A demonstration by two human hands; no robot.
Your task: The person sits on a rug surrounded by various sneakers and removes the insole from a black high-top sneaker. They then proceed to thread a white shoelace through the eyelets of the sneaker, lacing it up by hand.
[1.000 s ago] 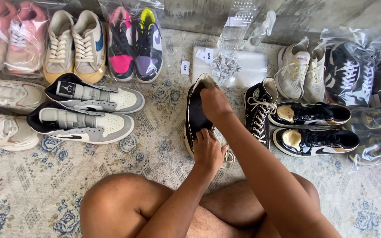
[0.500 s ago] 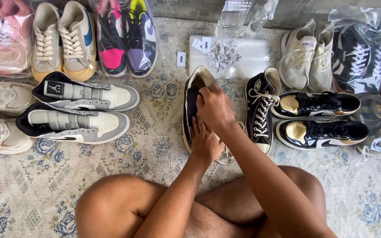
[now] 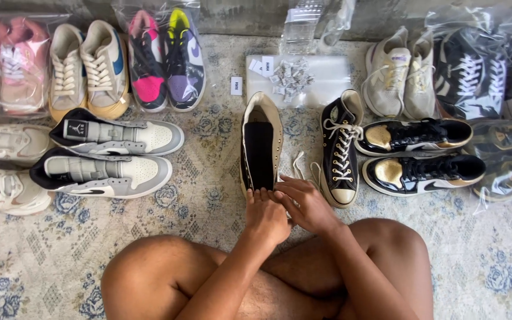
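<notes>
A black high-top canvas shoe (image 3: 260,142) with a cream rim lies opened up on the carpet, toe toward me, with no lace in its eyelets. Both hands meet at its toe end. My left hand (image 3: 266,218) has its fingers curled over the toe. My right hand (image 3: 309,205) sits just to the right, fingers pinched where a loose white lace (image 3: 299,162) runs under them. The matching laced black high-top (image 3: 340,148) stands right beside it. My bare crossed legs fill the bottom of the view.
Rows of shoes ring the patterned carpet (image 3: 197,195): grey-and-white high-tops (image 3: 108,157) on the left, bagged sneakers (image 3: 164,59) at the back, black-and-gold pair (image 3: 416,154) on the right. A clear bag with small white packets (image 3: 294,77) lies beyond the shoe.
My right hand has come down from the shoe's upper part to its toe end, joining the left hand. The shoe now lies straight with its tongue spread open.
</notes>
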